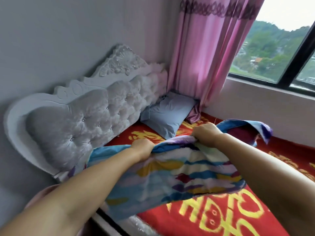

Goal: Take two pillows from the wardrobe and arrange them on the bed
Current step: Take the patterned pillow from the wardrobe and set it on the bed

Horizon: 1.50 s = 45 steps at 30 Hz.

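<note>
Pillows first: only one is in sight, a pale blue pillow (166,114) lying on the bed (221,215) in the far corner, propped a bit against the tufted headboard (88,113) and just beside the bottom of the pink curtain (201,57), whose hem bunches up on the bed right next to it. Its cover looks creased and slightly loose at the headboard end.

Both hands are busy with something else though, a multicoloured blanket (179,174) with blue, white, yellow and purple streaks. The left hand (142,149) has its fingers curled tight round the blanket's upper edge, and the right hand (207,132) is doing the same a little further along toward the window side. The two hands sit near each other but apart, with the fabric bunched between them. The blanket drapes down from that edge toward the camera and over the near side of the bed, and its far end flips up in a fold on the right, showing a darker underside.

The bed has a red cover with big yellow patterns. The headboard is silvery with little stud buttons and a carved white frame, standing against a plain wall (59,40). A dark-framed window (281,53) is on the right with green hills outside.
</note>
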Each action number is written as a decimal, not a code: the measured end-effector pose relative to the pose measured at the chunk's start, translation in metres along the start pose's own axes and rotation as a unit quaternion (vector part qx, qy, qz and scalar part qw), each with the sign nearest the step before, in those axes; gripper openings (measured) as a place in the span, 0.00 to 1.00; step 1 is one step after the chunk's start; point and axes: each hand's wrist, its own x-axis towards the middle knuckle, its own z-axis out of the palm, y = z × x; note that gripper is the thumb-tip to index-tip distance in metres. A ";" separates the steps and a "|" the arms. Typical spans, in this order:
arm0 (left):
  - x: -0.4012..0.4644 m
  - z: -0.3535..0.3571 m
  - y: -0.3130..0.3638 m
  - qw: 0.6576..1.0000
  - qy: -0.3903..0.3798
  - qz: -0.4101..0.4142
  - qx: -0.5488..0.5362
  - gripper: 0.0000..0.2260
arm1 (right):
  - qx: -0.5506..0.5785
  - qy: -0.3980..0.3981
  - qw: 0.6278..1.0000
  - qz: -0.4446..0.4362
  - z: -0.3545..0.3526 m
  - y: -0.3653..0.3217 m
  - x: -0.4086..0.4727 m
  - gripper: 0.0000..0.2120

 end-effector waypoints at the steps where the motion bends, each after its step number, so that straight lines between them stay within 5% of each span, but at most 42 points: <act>1: 0.012 0.002 -0.005 1.000 -0.005 -0.015 -0.008 0.13 | -0.004 0.003 1.000 -0.015 0.003 0.007 0.022 0.14; 18: 0.218 0.137 -0.227 0.970 -0.166 -0.109 -0.141 0.12 | 0.015 -0.153 0.985 -0.084 0.085 -0.066 0.399 0.15; 26: 0.294 0.252 -0.350 0.926 -0.259 -0.148 -0.230 0.18 | 0.231 -0.145 0.962 0.000 0.180 -0.186 0.537 0.27; 29: 0.303 0.294 -0.382 0.910 -0.266 -0.180 -0.264 0.18 | 0.319 -0.201 0.926 0.001 0.217 -0.247 0.556 0.30; 32: 0.301 0.333 -0.390 0.908 -0.273 -0.210 -0.238 0.33 | 0.388 -0.301 0.871 -0.011 0.251 -0.297 0.532 0.34; 35: 0.299 0.352 -0.378 0.929 -0.251 -0.200 -0.184 0.38 | 0.462 -0.250 0.850 0.045 0.277 -0.318 0.473 0.33; 37: 0.309 0.356 -0.368 0.941 -0.205 -0.208 -0.172 0.38 | 0.503 -0.179 0.830 0.160 0.294 -0.311 0.433 0.31; 40: 0.337 0.359 -0.362 0.923 -0.202 -0.236 -0.229 0.40 | 0.527 -0.114 0.727 0.425 0.325 -0.285 0.385 0.33; 42: 0.354 0.365 -0.365 0.903 -0.254 -0.242 -0.249 0.42 | 0.548 -0.142 0.602 0.564 0.343 -0.275 0.362 0.38; 45: 0.371 0.370 -0.371 0.880 -0.250 -0.263 -0.306 0.46 | 0.656 -0.156 0.410 0.614 0.362 -0.280 0.348 0.46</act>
